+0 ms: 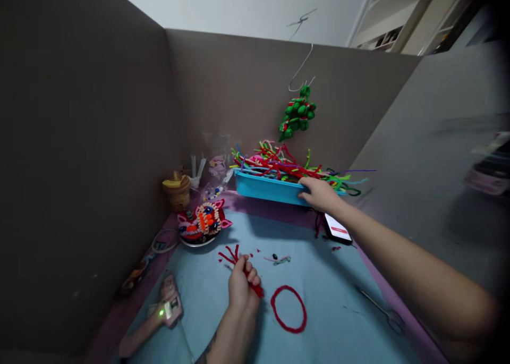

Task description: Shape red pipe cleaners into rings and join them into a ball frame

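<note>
My left hand (244,283) is closed round several red pipe cleaners (230,255), whose ends stick out above and below the fist. To its right a red pipe-cleaner ring (289,309) lies flat on the blue cloth. My right hand (319,193) grips the front rim of a blue tray (266,186), which is held above the far side of the table. The tray is heaped with pipe cleaners (279,164) in red, green, pink and other colours, some hanging over its edge.
Finished pipe-cleaner animal faces (205,219) rest in a round dish at left, near a small basket (176,191). A glue gun (169,303) with a green light lies front left, scissors (382,308) at right, a phone (338,228) behind. A green pipe-cleaner tree (298,114) hangs from a wire on the grey partition.
</note>
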Motion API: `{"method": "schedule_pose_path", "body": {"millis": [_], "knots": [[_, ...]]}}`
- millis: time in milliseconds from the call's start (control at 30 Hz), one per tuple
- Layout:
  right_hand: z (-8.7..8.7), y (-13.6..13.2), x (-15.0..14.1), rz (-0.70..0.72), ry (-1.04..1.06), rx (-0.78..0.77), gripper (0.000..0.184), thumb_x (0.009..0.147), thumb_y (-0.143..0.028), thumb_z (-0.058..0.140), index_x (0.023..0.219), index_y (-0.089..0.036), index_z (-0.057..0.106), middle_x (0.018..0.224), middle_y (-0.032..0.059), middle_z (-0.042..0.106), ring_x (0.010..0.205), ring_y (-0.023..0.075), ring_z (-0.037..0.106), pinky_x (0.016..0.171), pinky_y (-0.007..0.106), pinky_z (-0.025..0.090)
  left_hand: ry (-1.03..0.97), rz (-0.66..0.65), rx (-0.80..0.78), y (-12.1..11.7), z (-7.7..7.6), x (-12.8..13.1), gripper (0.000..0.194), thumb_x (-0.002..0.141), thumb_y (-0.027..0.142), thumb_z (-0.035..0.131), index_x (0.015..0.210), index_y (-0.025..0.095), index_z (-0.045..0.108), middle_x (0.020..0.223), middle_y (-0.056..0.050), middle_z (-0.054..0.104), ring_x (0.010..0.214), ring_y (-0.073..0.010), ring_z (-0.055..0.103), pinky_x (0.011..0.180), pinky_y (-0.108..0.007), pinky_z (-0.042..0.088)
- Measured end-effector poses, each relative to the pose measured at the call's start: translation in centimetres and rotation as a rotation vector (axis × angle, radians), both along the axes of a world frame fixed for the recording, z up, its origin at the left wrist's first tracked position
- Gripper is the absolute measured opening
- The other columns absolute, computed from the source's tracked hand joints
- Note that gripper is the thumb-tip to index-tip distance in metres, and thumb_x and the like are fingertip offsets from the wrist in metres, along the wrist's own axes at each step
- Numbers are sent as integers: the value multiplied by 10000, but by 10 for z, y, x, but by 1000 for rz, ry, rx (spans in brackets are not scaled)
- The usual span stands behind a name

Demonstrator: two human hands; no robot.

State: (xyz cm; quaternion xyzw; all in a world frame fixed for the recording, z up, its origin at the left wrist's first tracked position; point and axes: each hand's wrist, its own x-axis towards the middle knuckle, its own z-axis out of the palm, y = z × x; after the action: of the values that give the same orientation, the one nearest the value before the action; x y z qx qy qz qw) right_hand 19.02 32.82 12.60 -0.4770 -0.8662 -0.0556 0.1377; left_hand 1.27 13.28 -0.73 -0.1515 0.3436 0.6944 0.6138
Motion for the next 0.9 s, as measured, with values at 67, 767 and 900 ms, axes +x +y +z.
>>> {"method": "schedule_pose_path", "body": {"millis": [67, 767, 900], "knots": [[-11, -4, -1, -1, 7, -7, 122, 773, -166, 590, 893, -158, 605, 895, 64, 646, 829, 201, 564, 694, 260, 350, -2, 5, 2, 0, 0, -1, 171, 904, 193, 451, 738, 161, 477, 477, 98, 322, 298, -7, 256, 321, -133, 171], [-140, -48, -41, 18, -34, -94, 188, 854, -142, 516, 1018, -184, 598, 1039, 93, 626, 987, 236, 532, 798, 321, 339, -16, -85, -3, 7, -10, 4, 220, 932, 183, 405, 722, 159, 464, 468, 97, 319, 277, -3, 250, 322, -130, 141], [-140, -59, -38, 42, 39, -105, 270, 860, -179, 522, 1125, -208, 565, 1128, 88, 607, 1064, 227, 510, 906, 346, 338, 1, -114, 11, 8, -10, 4, 187, 917, 168, 426, 738, 161, 480, 479, 96, 313, 286, -8, 248, 325, -133, 148]]}}
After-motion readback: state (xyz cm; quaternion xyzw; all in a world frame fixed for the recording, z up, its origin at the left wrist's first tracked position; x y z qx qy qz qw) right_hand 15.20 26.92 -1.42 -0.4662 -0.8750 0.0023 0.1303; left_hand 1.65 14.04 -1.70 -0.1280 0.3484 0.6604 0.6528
